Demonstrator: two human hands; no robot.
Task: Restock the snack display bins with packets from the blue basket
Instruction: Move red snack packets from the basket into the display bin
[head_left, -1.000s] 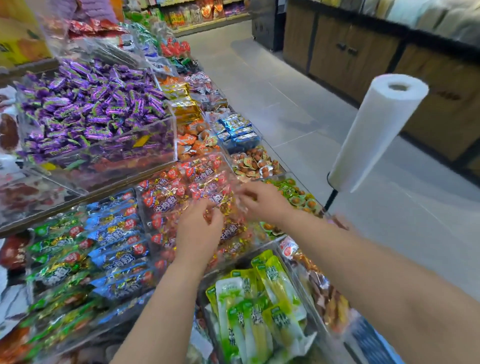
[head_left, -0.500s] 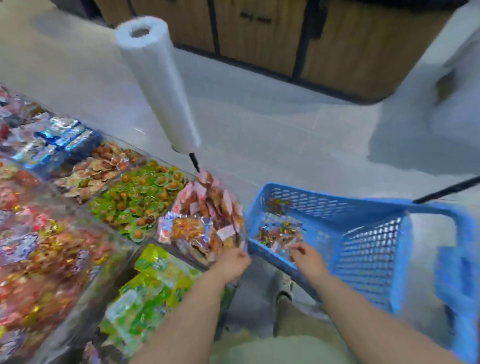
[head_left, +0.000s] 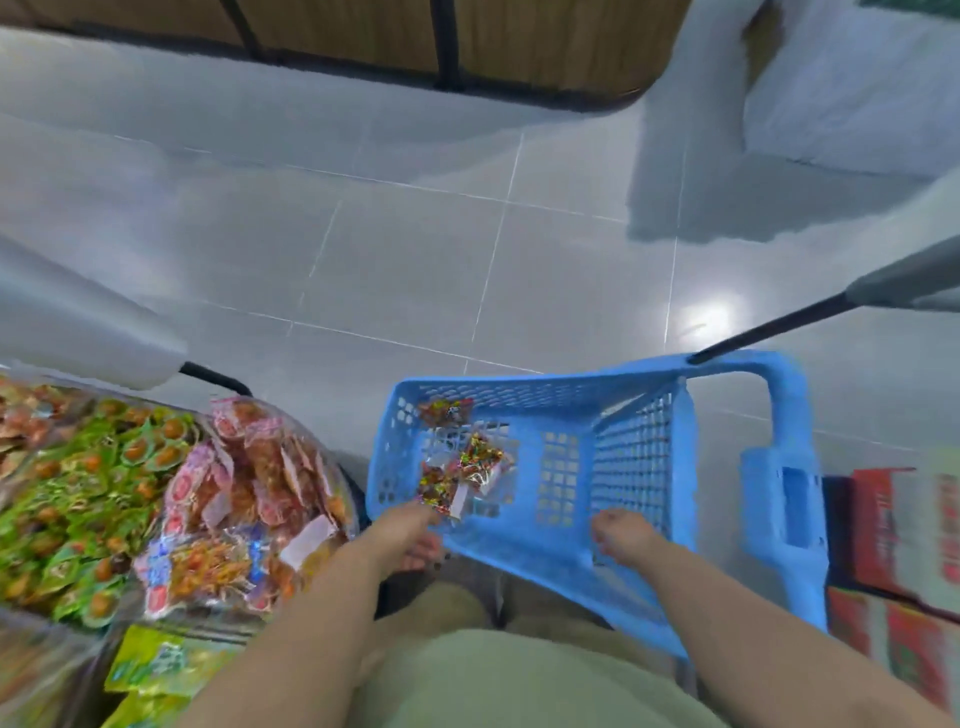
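Note:
The blue basket (head_left: 550, 561) stands tilted on the floor in front of me, with its handle (head_left: 789, 457) to the right. A few colourful snack packets (head_left: 478, 460) lie against its left inner wall. My left hand (head_left: 408, 538) is at the basket's near left corner. Its fingers curl round the rim, and its fingertips reach the nearest packet (head_left: 440, 488). My right hand (head_left: 626, 535) is inside the basket against the near wall, fingers bent downward. Nothing shows in it.
Display bins lie to my left: green packets (head_left: 78, 499), pink and orange packets (head_left: 249, 499), yellow-green packets (head_left: 156, 662) below. A white bag roll (head_left: 78, 322) hangs above them. Red boxes (head_left: 904, 540) stand at the right. Grey tiled floor stretches ahead.
My view swung right from the bins down to the basket. My left hand left the pink packets' bin for the basket's corner. My right hand shifted right along the near wall.

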